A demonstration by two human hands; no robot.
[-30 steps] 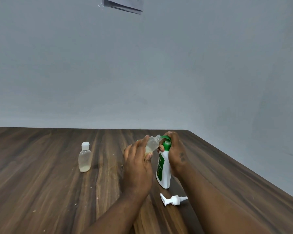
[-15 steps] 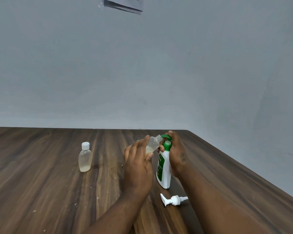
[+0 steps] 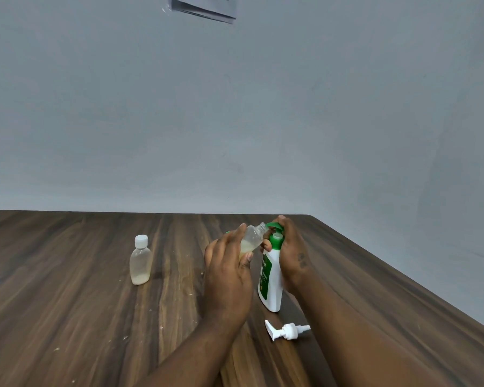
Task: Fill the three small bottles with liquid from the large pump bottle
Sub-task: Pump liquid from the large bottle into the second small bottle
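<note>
The left hand (image 3: 229,272) grips a small clear plastic bottle (image 3: 253,237), uncapped and part-filled. Its long axis slants up and rightward, so the open neck points at the green flip cap (image 3: 274,226) of the large white-and-green bottle (image 3: 271,286), probably readying a transfer. The right hand (image 3: 291,252) clasps that bottle's top, steadying it upright on the dark wooden worktop (image 3: 67,317), with the removed white pump head (image 3: 287,331) lying just in front.
</note>
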